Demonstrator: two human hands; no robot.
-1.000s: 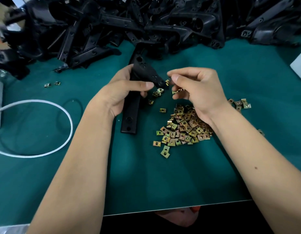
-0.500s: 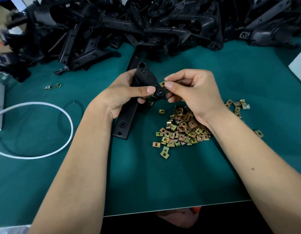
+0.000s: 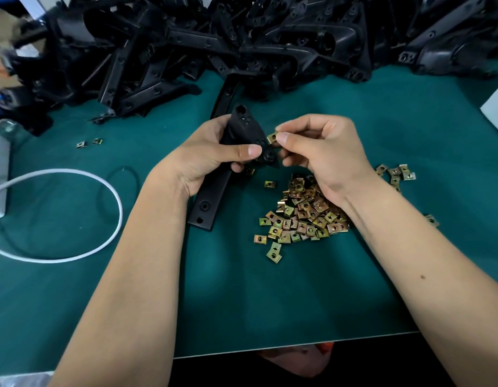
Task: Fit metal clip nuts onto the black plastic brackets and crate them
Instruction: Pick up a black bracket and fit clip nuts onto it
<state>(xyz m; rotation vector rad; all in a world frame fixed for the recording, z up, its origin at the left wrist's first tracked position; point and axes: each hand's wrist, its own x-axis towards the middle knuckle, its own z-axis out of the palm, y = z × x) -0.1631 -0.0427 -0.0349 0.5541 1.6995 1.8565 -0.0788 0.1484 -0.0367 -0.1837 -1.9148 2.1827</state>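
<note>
Bracket [image 3: 243, 135] sits gripped in the left hand [image 3: 206, 163], thumb across its face and lower end slanting toward 7 o'clock over the mat [image 3: 298, 289], while the right hand [image 3: 323, 155] pinches one nut [image 3: 272, 137] between thumb and forefinger, touching the bracket's edge at its 3 o'clock side. Loose nuts [image 3: 303, 216] lie heaped under the right wrist at 5 o'clock from the hands, a pile of brackets [image 3: 242, 37] fills the 12 o'clock edge, and a white cable [image 3: 114, 199] loops at 9 o'clock.

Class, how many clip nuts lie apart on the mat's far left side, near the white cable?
2: the two clip nuts lie side by side beyond the white cable.
</note>
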